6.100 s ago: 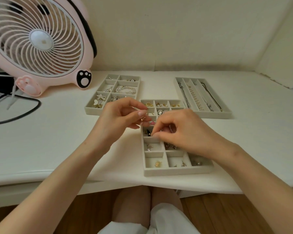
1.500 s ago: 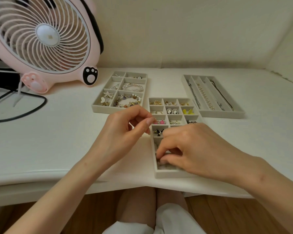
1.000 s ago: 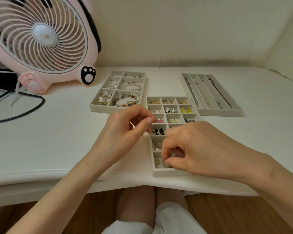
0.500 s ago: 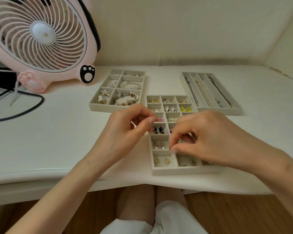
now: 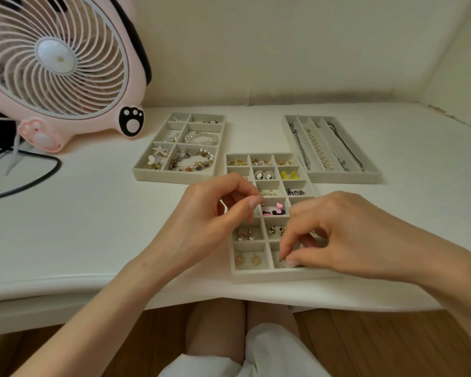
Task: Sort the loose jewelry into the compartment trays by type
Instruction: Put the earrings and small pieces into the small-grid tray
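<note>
earring tray [image 5: 256, 277] sits at desk's near edge, part filled. right hand [image 5: 346, 238] pinches thumb and forefinger down into near-row middle compartment, item hidden. left hand [image 5: 210, 221] hovers over tray's left side, fingertips pinched, can't tell if holding anything. bracelet tray [image 5: 174, 176] and necklace tray [image 5: 343, 177] behind.

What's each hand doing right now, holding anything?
Left hand: fingertips pinched together; anything held is too small to tell.
Right hand: fingertips pinching inside the earring tray; contents hidden.

pink fan [image 5: 52, 63], grey trays [image 5: 256, 277], white table [image 5: 79, 227]
</note>
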Demonstrator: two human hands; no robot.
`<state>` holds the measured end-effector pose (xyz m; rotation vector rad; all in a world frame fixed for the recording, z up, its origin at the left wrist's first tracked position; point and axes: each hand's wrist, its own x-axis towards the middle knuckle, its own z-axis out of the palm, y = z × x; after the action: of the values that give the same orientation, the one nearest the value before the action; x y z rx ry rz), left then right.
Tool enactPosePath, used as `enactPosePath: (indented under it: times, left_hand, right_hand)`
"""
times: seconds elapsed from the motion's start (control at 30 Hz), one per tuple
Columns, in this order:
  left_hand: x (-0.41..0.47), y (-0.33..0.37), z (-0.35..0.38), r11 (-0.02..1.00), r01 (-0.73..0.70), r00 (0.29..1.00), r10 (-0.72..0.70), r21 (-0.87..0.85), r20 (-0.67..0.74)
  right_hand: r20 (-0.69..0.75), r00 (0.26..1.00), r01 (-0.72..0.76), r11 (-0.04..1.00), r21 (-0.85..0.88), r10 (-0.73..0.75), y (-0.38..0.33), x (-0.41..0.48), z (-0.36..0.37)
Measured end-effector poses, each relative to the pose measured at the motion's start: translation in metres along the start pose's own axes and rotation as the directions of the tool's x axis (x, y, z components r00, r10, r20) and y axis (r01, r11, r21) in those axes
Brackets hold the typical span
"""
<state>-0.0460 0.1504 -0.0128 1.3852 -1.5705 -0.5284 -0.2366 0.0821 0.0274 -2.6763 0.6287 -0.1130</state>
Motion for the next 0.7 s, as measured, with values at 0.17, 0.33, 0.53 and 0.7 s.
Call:
enactPosePath:
  times: [0.17,0.33,0.53,0.7]
  left_hand:
    - [0.002,0.002,0.002,1.000,-0.006,1.000,0.006,0.002,0.013]
    - [0.002,0.003,0.004,1.000,-0.009,1.000,0.009,-0.001,0.022]
    - [0.001,0.004,0.007,1.000,0.001,1.000,-0.001,-0.018,0.027]
    - [0.001,0.004,0.011,1.000,0.002,0.999,-0.001,-0.024,0.038]
  right_hand:
    - [-0.070,0.997,-0.043,0.994,-0.099,0.036,0.000,0.003,0.010]
    - [-0.120,0.992,-0.056,0.989,-0.135,0.040,0.001,0.002,0.014]
    - [-0.139,0.989,-0.067,0.994,-0.092,0.054,0.004,-0.003,0.006]
    - [-0.073,0.996,-0.063,0.994,-0.090,0.057,0.004,-0.007,0.003]
